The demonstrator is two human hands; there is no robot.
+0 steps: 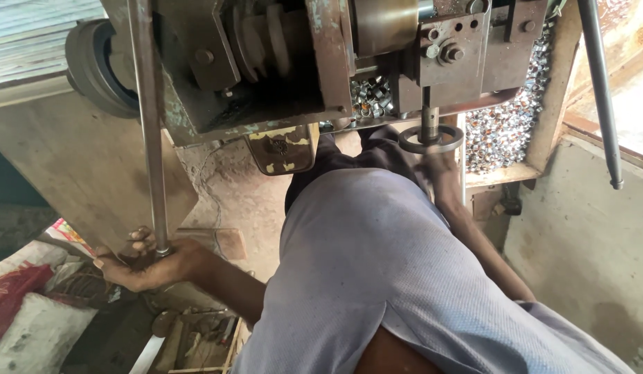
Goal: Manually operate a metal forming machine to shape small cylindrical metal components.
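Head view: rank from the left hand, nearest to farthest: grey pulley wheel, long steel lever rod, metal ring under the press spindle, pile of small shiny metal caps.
1. Long steel lever rod: gripped at its lower end by the left hand.
2. Grey pulley wheel: upper left.
3. Metal ring: top centre, under the spindle.
4. Pile of small shiny metal caps: far upper right.

clothing: pale lilac-grey woven garment | trousers: dark | forearms: bare

Soft daylight, overexposed right edge, slight blur.
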